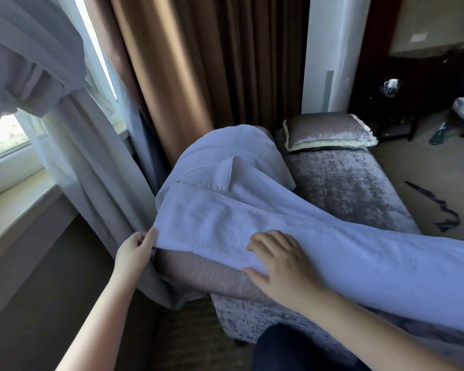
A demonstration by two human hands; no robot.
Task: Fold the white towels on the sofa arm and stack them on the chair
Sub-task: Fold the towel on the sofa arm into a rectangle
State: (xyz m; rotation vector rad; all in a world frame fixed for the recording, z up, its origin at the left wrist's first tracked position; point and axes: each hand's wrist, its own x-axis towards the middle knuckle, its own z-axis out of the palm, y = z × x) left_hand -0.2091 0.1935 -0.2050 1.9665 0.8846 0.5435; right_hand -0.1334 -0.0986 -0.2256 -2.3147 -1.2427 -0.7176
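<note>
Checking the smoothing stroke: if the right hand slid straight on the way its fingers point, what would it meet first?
The right hand would cross more of the white towel it rests on, then reach a stitched hem; depth beyond is unclear.

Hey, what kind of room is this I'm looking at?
Probably a hotel room or bedroom: heavy brown curtains by a window, a velvet sofa with a cushion, white towels draped over it.
</note>
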